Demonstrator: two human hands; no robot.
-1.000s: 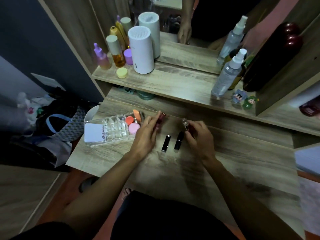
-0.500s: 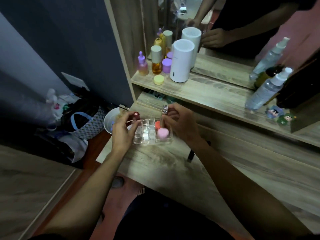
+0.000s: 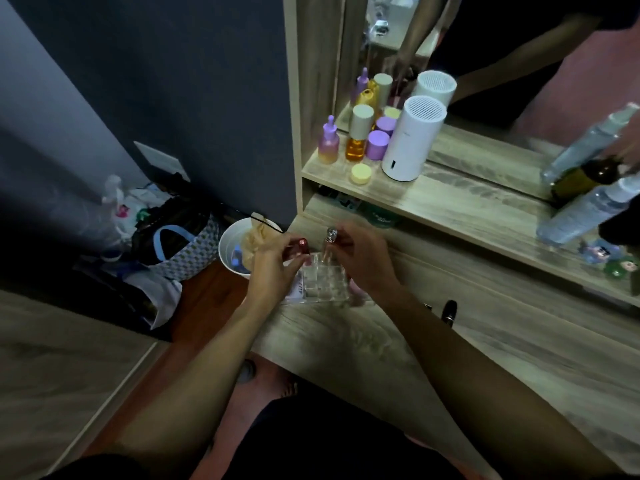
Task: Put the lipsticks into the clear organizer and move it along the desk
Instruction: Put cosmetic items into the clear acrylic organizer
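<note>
Clear organizer (image 3: 320,284) on worktop (image 3: 485,341); left hand (image 3: 273,268) fingers pinching red lipstick (image 3: 300,247), right hand (image 3: 363,261) fingers pinching silver-capped lipstick (image 3: 329,241), both above it.

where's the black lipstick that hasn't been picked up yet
In the head view, the black lipstick lies on the desk just right of the person's right forearm, to the right of the clear organizer that both hands are working over.

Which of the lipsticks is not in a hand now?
The black lipstick lying on the desk, right of the right hand; the red-capped and silver-capped ones are held.
</note>
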